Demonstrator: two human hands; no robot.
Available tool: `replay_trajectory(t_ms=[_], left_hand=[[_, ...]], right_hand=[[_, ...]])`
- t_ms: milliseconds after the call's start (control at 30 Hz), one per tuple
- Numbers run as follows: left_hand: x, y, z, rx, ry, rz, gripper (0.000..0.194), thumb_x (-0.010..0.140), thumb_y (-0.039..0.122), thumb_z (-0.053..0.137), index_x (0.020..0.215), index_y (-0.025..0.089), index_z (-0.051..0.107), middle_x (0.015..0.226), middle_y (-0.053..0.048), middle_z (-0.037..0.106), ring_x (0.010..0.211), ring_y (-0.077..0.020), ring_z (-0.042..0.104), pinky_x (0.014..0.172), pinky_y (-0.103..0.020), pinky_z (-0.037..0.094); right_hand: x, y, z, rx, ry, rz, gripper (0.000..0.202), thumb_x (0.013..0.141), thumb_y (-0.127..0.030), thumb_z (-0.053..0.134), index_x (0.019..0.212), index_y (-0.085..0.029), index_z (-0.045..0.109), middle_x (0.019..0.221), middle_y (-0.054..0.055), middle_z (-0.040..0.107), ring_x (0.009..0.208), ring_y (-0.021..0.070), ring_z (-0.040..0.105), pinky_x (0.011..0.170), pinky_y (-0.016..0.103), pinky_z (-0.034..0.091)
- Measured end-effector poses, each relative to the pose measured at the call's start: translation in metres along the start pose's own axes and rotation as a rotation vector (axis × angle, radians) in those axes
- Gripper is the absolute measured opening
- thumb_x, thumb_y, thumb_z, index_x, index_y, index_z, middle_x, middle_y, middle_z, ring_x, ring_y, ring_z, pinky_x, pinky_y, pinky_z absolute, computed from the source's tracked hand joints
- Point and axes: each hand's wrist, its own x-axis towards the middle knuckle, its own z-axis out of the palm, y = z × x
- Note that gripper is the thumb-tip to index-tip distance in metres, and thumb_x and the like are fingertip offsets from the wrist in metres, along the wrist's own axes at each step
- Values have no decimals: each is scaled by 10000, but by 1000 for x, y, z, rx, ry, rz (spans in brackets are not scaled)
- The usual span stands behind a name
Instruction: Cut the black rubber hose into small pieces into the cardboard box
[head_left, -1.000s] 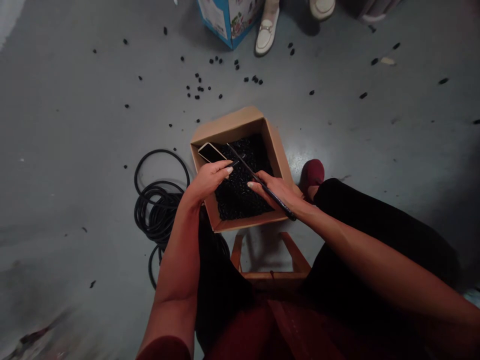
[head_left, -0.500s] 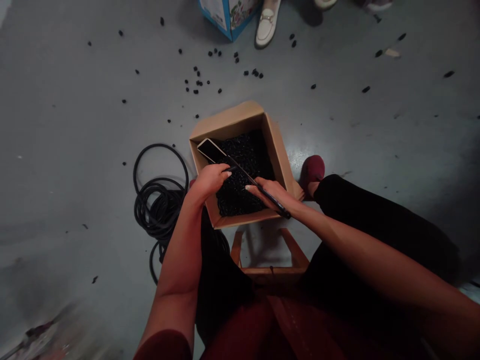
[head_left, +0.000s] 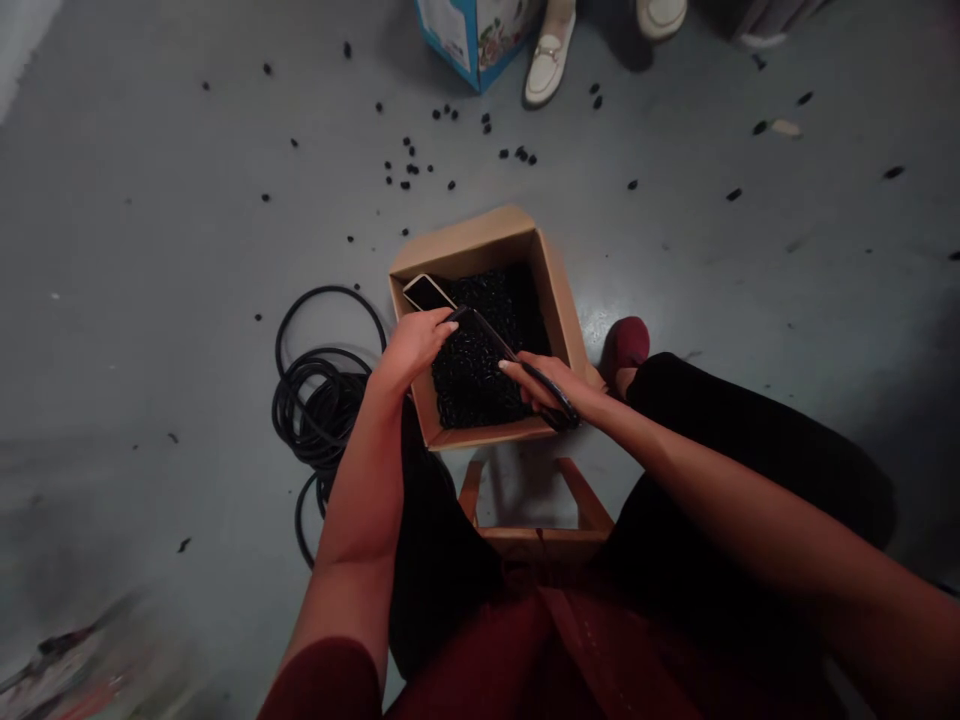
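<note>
A person sits over a cardboard box [head_left: 559,300] that rests on the grey floor [head_left: 150,250] just in front of a low wooden stool [head_left: 536,520]. The box is filled with small black pieces [head_left: 480,380], and a phone [head_left: 427,293] with a pale edge leans in its far left corner, partly resting on the heap.

The right hand [head_left: 551,385] lies over the near right part of the box, its fingers [head_left: 517,370] curled round the near end of a long thin black tool [head_left: 517,362]. What kind of tool it is cannot be told in the dim light. The tool runs slantwise from under this hand, up and left across the black pieces, to the left hand [head_left: 412,345]. There the left fingers [head_left: 446,325] are bent inward, their tips pinching or touching the tool's far end just beside the phone; whether they truly grip it cannot be made out. So the tool spans the gap between the two hands, with the right one closed on its near end and the left one meeting its tip above the box's left wall.

A coil of black cable [head_left: 322,400] lies on the floor just left of the box, near the left forearm. More black bits [head_left: 409,170] are scattered over the floor beyond the box. At the top edge stand a blue printed carton [head_left: 469,30] and another person's pale shoes [head_left: 547,60]. The seated person's dark red slipper [head_left: 622,345] shows right of the box.
</note>
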Motion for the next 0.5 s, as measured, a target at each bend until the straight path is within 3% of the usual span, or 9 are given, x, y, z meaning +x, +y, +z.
replay_trajectory(t_ms=[167,233,333,400,500], left_hand=[[-47,-5,-29,-40,279,-113,425,924,295,372,1222,151,638,1036,-96,688,929,-212,596,881,-324,440],[-82,-14,-44,-85,359,-187,469,918,294,356,1288,133,595,1013,-96,679,903,-196,590,878,-317,449],[-155,-31,-57,-209,399,-317,521,900,322,369,1345,114,543,888,-66,654,765,-151,565,789,-283,469],[-209,-38,-52,-304,402,-393,540,889,358,386,1357,130,529,830,-35,625,693,-123,530,724,-258,462],[-281,-29,-20,-541,373,-478,586,855,417,461,1367,136,512,790,-5,598,643,-97,498,667,-233,440]], right_hand=[[-18,6,-4,-151,12,-9,367,938,-541,410,812,-201,466,599,-12,587,457,92,543,444,186,379],[-29,11,-2,-195,17,-15,366,924,-543,419,796,-204,467,593,-10,583,475,101,551,453,194,379],[-47,18,6,-152,31,-27,376,898,-570,432,805,-207,470,616,-5,595,477,105,548,458,205,388],[-64,23,17,-84,66,-19,412,881,-607,422,796,-207,473,625,5,602,479,111,550,459,215,400],[-99,32,42,73,109,-47,466,840,-671,411,773,-213,466,563,-10,558,466,125,539,446,229,412]])
